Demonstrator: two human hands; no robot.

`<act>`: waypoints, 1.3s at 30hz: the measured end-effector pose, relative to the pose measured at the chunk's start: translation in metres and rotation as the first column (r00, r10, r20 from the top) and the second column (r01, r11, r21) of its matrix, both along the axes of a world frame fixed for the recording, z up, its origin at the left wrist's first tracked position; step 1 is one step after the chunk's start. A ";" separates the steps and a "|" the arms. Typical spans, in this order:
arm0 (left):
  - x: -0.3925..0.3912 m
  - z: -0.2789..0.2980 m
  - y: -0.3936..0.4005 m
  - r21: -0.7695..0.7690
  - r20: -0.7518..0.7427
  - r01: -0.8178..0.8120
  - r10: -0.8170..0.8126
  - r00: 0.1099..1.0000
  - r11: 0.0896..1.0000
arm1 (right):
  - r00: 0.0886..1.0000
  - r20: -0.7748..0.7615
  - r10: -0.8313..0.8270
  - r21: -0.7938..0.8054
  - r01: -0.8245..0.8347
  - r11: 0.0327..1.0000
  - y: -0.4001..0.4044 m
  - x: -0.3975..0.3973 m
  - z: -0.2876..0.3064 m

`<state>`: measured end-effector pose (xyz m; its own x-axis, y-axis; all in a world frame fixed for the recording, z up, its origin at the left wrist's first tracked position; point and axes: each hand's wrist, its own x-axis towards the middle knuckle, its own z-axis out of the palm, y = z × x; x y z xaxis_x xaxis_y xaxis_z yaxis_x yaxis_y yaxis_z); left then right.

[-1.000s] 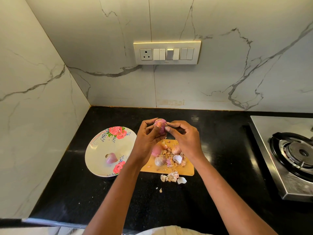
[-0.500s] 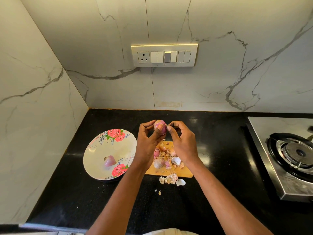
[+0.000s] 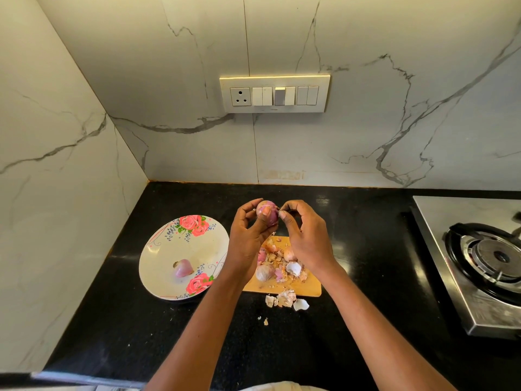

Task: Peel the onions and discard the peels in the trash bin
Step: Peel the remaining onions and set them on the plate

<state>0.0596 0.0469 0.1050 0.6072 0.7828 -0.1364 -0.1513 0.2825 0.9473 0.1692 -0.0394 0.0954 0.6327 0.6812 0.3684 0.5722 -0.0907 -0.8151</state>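
Note:
My left hand (image 3: 248,235) grips a small pink onion (image 3: 269,211) above the black counter, thumb across its front. My right hand (image 3: 306,235) pinches a thin strip of peel at the onion's right side. Under both hands lies a wooden cutting board (image 3: 310,289) with other small onions (image 3: 264,272) and a heap of loose peels (image 3: 293,268). More peels (image 3: 284,299) lie on the counter just in front of the board. One peeled onion (image 3: 183,268) sits on the floral plate (image 3: 160,258) to the left. No trash bin is in view.
The black counter (image 3: 366,249) ends at marble walls behind and on the left. A steel gas stove (image 3: 485,258) stands at the right edge. A switch panel (image 3: 275,93) is mounted on the back wall.
My right hand's fingers shifted from on top of the onion to its right side, pulling at a strip of peel. The left hand keeps its hold on the onion.

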 end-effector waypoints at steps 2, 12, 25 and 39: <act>0.000 -0.002 0.000 -0.003 -0.006 -0.016 0.016 1.000 1.000 | 1.000 0.014 -0.003 0.009 0.003 1.000 0.000 -0.002 -0.002; 0.002 -0.006 0.002 -0.067 -0.005 -0.046 0.045 0.999 0.997 | 1.000 0.009 0.028 0.004 -0.028 1.000 0.000 -0.006 -0.005; -0.012 0.002 0.017 -0.227 0.091 -0.096 0.119 0.989 0.969 | 0.994 -0.095 0.053 -0.065 -0.059 0.996 -0.003 0.001 -0.005; -0.017 0.001 0.012 0.027 0.020 0.041 -0.042 0.999 0.999 | 0.979 -0.192 0.075 -0.004 -0.077 0.997 0.007 0.004 0.008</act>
